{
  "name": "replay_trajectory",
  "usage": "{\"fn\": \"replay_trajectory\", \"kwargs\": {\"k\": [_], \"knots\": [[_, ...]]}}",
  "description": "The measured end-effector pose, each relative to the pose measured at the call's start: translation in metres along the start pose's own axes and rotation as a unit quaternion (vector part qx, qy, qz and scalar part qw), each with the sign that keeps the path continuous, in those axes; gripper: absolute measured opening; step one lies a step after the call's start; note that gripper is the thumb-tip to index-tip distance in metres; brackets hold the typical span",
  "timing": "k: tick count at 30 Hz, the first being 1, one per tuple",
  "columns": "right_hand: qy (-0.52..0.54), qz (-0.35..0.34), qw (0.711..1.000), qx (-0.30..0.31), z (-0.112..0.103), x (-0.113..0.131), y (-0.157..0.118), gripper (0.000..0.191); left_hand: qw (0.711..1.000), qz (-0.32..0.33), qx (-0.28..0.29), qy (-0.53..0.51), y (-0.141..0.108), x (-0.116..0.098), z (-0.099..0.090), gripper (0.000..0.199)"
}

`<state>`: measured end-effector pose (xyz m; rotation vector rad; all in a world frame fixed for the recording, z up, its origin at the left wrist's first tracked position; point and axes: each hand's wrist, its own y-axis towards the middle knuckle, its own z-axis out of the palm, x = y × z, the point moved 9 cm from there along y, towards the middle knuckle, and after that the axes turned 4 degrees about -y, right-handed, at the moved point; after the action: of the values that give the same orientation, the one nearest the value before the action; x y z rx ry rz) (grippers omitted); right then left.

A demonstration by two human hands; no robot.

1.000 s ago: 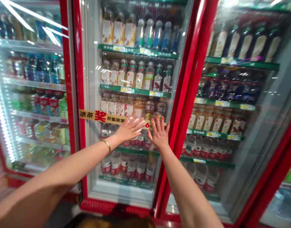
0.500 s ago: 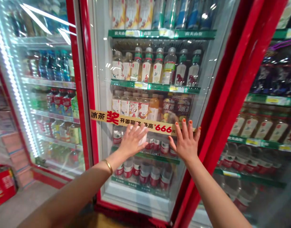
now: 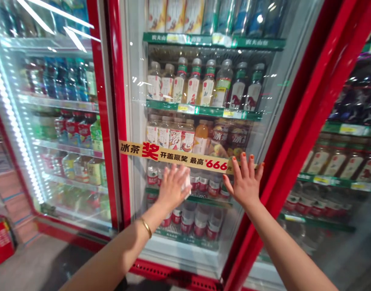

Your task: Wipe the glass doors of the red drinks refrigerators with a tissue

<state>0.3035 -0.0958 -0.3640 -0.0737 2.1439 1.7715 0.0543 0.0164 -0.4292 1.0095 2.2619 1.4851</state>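
The right hand [image 3: 244, 182] rests open, fingers spread flat on the cooler's glass door [image 3: 135, 121]; the left hand [image 3: 172, 188] lies flat too, though a pale patch [image 3: 185, 184] under its fingers leaves any grip untold. A gold banner [image 3: 176, 157] runs at twelve o'clock.

left drinks cooler [image 3: 62, 133] | right cooler [image 3: 333, 161] | red carton [image 3: 0, 242] on floor [image 3: 42, 262]

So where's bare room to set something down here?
Grey floor between the fridge's red base and the red carton. Inside, white ledge below the lowest shelf. Crowded: shelves packed with bottles; left hand and right hand on the glass door.
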Motion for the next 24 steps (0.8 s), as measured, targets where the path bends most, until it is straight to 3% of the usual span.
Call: {"fn": "replay_trajectory", "kwargs": {"k": [2,4,7,9,11,13,15,17,19,22,24], "knots": [[-0.004,0.001,1.0,-0.001,-0.001,0.001,0.001,0.096,0.998,0.06,0.008,-0.003,-0.023,-0.016,0.007,0.084],[-0.011,0.002,1.0,0.0,-0.001,0.002,0.001,0.097,0.999,0.037,-0.015,0.0,-0.032,0.011,-0.005,0.084],[-0.013,0.003,1.0,0.01,0.002,0.002,0.0,0.097,0.987,-0.136,-0.08,-0.003,-0.011,0.087,-0.039,0.085],[-0.01,0.008,1.0,0.012,0.003,0.002,0.0,0.097,0.963,-0.241,-0.116,-0.021,0.013,0.11,-0.054,0.084],[-0.006,0.01,1.0,0.007,0.003,0.001,-0.001,0.097,0.96,-0.251,-0.117,-0.032,0.038,0.09,-0.051,0.085],[0.0,0.008,1.0,0.002,0.001,0.002,-0.001,0.096,0.984,-0.165,-0.07,-0.023,0.052,0.043,-0.032,0.084],[0.005,0.007,1.0,-0.002,0.0,0.002,0.0,0.093,0.999,-0.051,0.0,-0.015,0.041,0.002,-0.009,0.076],[0.01,0.011,1.0,-0.002,-0.002,0.002,0.0,0.092,0.999,0.014,0.041,-0.014,0.014,-0.005,-0.001,0.066],[0.017,0.018,1.0,0.003,-0.002,0.002,0.0,0.092,0.999,-0.025,0.02,-0.008,-0.005,0.03,-0.015,0.068],[0.029,0.016,0.999,0.007,0.0,0.004,0.0,0.093,0.974,-0.211,-0.079,-0.003,-0.003,0.103,-0.05,0.082],[0.029,0.015,0.999,0.005,0.001,0.005,0.001,0.093,0.956,-0.269,-0.116,-0.013,0.014,0.109,-0.056,0.087]]}}
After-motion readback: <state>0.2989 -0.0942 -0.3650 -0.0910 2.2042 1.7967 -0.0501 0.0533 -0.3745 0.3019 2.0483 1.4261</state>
